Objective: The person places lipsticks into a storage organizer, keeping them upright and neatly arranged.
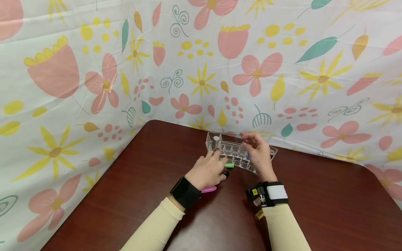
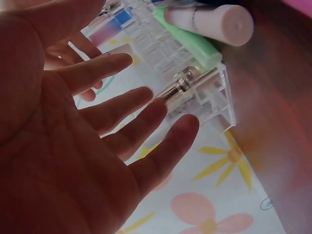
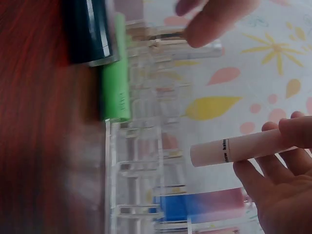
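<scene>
In the right wrist view my right hand [image 3: 278,185] pinches a pale pink lip balm tube [image 3: 243,147] with small black print. The tube is held above a clear stepped lipstick organizer [image 1: 209,141] at the back of the table. My left hand [image 1: 208,170] is at the organizer's left part, its fingers loosely spread in the left wrist view. Those fingertips are close to a clear and gold lipstick tube [image 2: 181,87]; contact is unclear. A green tube [image 3: 116,92] lies at the front slots. Further right in the organizer is a blue and pink tube [image 3: 204,205].
By the left hand lie a black tube [image 1: 226,173] and a bright pink item [image 1: 208,189]. A gold tube [image 1: 259,214] lies near the right wrist. Another pale tube [image 2: 238,25] shows over the green one. A floral curtain [image 1: 201,83] hangs behind the table.
</scene>
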Demonstrator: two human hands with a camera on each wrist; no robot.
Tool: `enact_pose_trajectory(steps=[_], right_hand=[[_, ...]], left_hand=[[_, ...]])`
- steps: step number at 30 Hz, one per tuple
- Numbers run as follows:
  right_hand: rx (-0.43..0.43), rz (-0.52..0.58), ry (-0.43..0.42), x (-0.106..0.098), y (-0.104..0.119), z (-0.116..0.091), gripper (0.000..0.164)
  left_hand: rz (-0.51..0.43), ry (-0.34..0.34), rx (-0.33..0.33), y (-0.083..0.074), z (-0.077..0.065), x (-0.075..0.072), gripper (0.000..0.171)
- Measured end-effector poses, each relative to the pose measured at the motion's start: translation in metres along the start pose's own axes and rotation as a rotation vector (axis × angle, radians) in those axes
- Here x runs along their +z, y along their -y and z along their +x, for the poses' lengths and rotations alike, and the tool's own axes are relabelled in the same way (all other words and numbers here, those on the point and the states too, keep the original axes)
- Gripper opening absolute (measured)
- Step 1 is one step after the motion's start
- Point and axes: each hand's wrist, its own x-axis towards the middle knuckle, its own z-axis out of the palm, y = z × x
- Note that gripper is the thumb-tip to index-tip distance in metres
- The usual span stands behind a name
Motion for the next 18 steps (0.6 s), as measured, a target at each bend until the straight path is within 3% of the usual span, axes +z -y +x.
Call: enact_pose_trajectory(steps=[4,13,18], right_hand=[[-0.009,-0.039,0.022,-0.002,-0.005,0.001,0.017],[-0.031,-0.069,0.017,-0.003,-0.012,-0.002,0.021],[-0.058,-0.117,-0.012,-0.001,-0.014,-0.001,0.022]], left_hand=[[-0.007,0.017,-0.003,-0.002,0.002,0.003,0.057],[-0.041,0.125,-0.013,-0.003,0.003,0.009,0.061],[-0.035,0.13,-0.012,-0.002,0.002,0.012,0.061]])
